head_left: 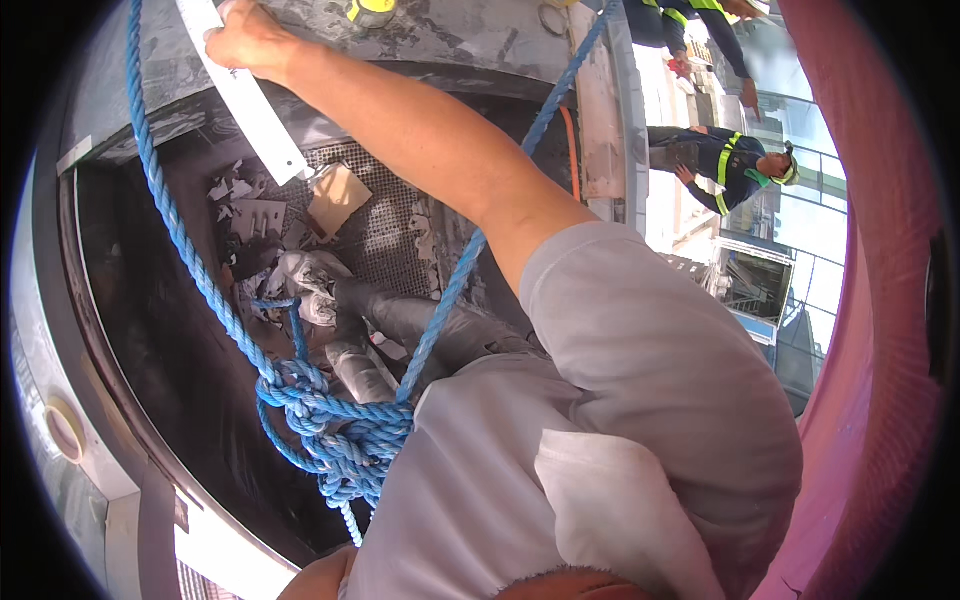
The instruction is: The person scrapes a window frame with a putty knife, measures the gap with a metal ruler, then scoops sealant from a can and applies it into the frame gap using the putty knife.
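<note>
My right arm stretches to the upper left, and my right hand (250, 38) is closed around a long, flat, white strip (250, 115) that looks like a ruler. A small hole shows near the strip's lower end; its top runs out of the picture. The strip slants across the edge of a grey surface (440, 40). Just right of the hand, a yellow-and-black tape measure (372, 12) lies on that surface, partly cut off. Only a bit of skin of my left arm (318, 580) shows at the lower edge; my left hand is out of sight.
A knotted blue rope (340, 425) hangs before my body, its lines running upward. Below, my dusty shoes (310, 285) stand among broken board pieces (338, 200) on a mesh floor (385, 225). A tape roll (66, 432) sits left. People in reflective vests (730, 165) are at right.
</note>
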The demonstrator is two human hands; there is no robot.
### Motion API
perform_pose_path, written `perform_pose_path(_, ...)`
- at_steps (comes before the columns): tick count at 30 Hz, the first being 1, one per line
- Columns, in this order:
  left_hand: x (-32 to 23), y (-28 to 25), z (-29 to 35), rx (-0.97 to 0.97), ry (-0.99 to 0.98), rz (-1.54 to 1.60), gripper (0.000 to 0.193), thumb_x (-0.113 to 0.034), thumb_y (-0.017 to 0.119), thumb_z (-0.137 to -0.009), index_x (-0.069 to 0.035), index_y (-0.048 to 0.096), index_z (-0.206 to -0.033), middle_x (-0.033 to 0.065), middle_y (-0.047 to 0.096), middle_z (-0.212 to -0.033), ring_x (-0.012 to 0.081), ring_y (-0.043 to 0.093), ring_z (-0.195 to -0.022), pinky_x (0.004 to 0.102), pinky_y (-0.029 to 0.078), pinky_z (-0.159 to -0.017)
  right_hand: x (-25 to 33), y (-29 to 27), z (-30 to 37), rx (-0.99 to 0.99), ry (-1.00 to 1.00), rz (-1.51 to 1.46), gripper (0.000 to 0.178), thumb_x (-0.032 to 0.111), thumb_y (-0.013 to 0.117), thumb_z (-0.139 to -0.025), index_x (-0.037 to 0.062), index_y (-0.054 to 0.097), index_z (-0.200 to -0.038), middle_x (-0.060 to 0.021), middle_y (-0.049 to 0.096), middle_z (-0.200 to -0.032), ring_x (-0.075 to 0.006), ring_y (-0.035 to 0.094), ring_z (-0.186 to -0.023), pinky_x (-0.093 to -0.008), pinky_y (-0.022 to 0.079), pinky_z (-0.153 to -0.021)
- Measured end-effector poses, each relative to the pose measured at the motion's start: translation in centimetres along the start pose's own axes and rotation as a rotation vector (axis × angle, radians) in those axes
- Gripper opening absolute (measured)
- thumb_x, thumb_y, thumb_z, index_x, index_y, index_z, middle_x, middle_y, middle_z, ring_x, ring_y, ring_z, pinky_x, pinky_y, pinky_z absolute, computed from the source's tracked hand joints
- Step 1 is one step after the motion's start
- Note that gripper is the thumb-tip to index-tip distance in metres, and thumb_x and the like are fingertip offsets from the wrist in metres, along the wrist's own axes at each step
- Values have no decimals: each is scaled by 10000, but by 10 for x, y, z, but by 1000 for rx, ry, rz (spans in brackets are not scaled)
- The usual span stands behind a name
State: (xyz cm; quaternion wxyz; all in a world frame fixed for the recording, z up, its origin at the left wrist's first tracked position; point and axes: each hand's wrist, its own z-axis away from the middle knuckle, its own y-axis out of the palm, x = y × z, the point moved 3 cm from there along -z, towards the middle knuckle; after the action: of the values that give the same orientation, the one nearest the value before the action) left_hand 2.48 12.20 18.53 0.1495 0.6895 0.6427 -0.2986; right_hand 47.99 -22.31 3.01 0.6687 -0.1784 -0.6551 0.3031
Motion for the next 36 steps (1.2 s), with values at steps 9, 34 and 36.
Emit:
perform_pose_path(9,-68,-111,32,-164,-80,88,108,-87,736,-1063,-8,772,-999,111,787,-1059,154,775,-841,375,663,-919,-78,5,-107,53,-194,75,500,330,816,-990,31,764,-1387,-193,819,-1206,-255,769,-1108,-405,583,-986)
perform_pose_path(34,-219,-394,284,-179,-555,250,73,-144,657,-1145,-83,630,-1117,197,605,-1503,122,617,-965,322,563,-876,26,-191,372,-234,-1129,-34,199,147,760,-1049,86,838,-1222,-23,814,-1116,-120,705,-877,-266,526,-726)
perform_pose_path(36,-232,-379,324,-116,-555,314,86,-148,663,-1139,-71,625,-1138,194,609,-1465,139,614,-948,336,547,-847,-30,-203,406,-384,-1070,-380,191,144,763,-1053,68,843,-1209,-8,817,-1095,-94,691,-866,-246,515,-709)
